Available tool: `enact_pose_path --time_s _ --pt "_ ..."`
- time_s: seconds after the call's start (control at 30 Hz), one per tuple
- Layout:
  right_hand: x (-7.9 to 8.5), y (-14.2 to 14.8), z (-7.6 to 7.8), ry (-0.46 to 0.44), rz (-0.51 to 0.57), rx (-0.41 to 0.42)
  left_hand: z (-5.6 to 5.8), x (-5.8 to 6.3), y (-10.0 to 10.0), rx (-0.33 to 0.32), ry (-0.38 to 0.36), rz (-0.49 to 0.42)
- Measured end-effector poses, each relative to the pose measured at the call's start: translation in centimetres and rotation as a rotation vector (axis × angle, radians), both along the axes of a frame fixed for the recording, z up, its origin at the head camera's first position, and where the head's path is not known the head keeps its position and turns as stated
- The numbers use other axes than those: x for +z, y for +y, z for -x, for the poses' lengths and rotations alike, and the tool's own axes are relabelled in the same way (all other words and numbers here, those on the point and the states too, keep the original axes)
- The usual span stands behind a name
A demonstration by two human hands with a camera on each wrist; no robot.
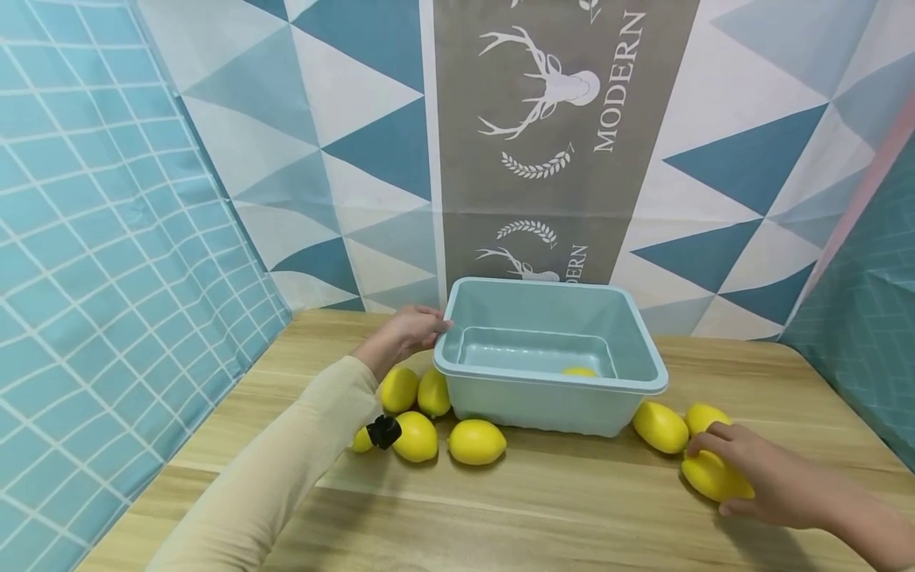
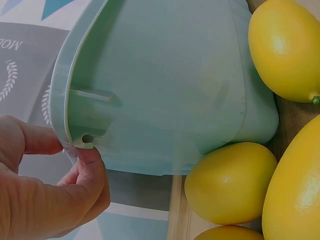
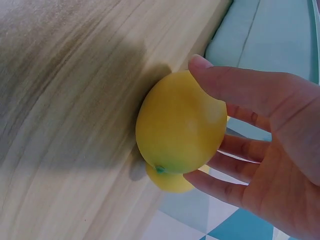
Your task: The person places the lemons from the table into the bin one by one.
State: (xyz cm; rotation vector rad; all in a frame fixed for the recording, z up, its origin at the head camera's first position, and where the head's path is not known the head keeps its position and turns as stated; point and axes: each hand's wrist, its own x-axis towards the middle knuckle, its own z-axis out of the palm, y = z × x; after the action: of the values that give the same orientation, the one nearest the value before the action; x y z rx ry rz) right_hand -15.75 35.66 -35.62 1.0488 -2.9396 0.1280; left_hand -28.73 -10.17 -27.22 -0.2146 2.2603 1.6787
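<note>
the fingers [image 3: 220, 187] of the right hand [image 1: 775, 481], lower right of the head view, curve with the thumb round a lemon [image 1: 717, 479]; how hard they press, i cannot tell. its rind looks smooth and its ends taper, so a hold too near one end could let it slip and roll. two more lemons [image 1: 661, 427] [image 1: 706, 417] lie just beyond (near enough for a knuckle to send one across the tabletop [image 1: 543, 508]). near the middle of the frame, the left hand [image 1: 411, 330] pinches the rim of the bin [image 1: 539, 405] at its left end. with the hold all on one side, a tug could twist or tip the bin, and the lemon inside [image 1: 579, 372] might roll. left of centre, five lemons [image 1: 399, 389] [image 1: 434, 395] [image 1: 418, 438] [image 1: 477, 442] [image 1: 361, 441] crowd close by that end; were the bin to slide their way, some could scatter toward the lower left.
</note>
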Motion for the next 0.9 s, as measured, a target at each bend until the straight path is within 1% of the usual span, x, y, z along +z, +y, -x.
enact_pose_path --time_s 0.1,0.17,0.27,0.5,0.63,0.77,0.9 --pt "0.1 -0.1 -0.1 -0.056 -0.008 -0.023 -0.1 0.0 0.1 0.005 0.003 -0.001" --pt "0.0 -0.1 -0.1 -0.072 -0.009 -0.028 -0.1 -0.1 0.1 0.006 0.001 0.001" --pt "-0.1 -0.1 -0.2 -0.079 -0.006 -0.029 -0.1 -0.2 0.0 0.011 -0.006 0.000" --pt "-0.4 0.2 -0.4 -0.051 -0.005 -0.015 -0.1 -0.4 -0.1 0.007 0.004 0.006" --pt "-0.6 0.5 -0.3 -0.064 -0.006 0.001 -0.1 -0.3 -0.1 0.005 0.004 0.015" --pt "-0.9 0.8 -0.4 -0.081 -0.006 0.016 0.0 -0.3 -0.1 -0.001 0.004 0.003" --pt "-1.2 1.1 -0.5 -0.097 -0.008 0.002 0.0 -0.2 -0.1 -0.001 0.005 0.000"
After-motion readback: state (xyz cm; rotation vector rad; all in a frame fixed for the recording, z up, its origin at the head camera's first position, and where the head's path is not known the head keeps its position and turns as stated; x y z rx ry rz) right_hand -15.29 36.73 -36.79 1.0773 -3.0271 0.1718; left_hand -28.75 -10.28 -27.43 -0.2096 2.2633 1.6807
